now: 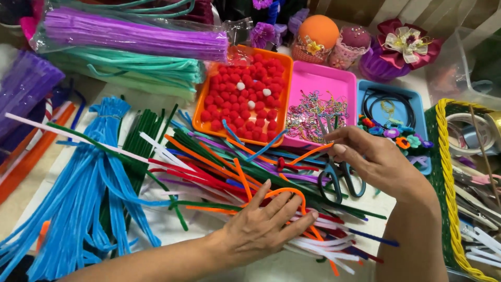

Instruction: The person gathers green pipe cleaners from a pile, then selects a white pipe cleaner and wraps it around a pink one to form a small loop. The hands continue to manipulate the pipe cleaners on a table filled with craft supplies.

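Two hands work one orange pipe cleaner point(284, 194) at lower centre of the head view. The left hand point(261, 224) lies flat, fingers spread, pinning its looped end on the heap so it cannot slide; the right hand point(373, 156) pinches the free end, drawing it taut above the scissors point(339, 180).

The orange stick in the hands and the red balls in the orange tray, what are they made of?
The orange stick looks like a fuzzy pipe cleaner, probably wire inside soft fibre, since it bends into a curve between the left hand and right hand. The red balls look like fluffy matte pom-poms. The tray seems to be smooth, shiny plastic.
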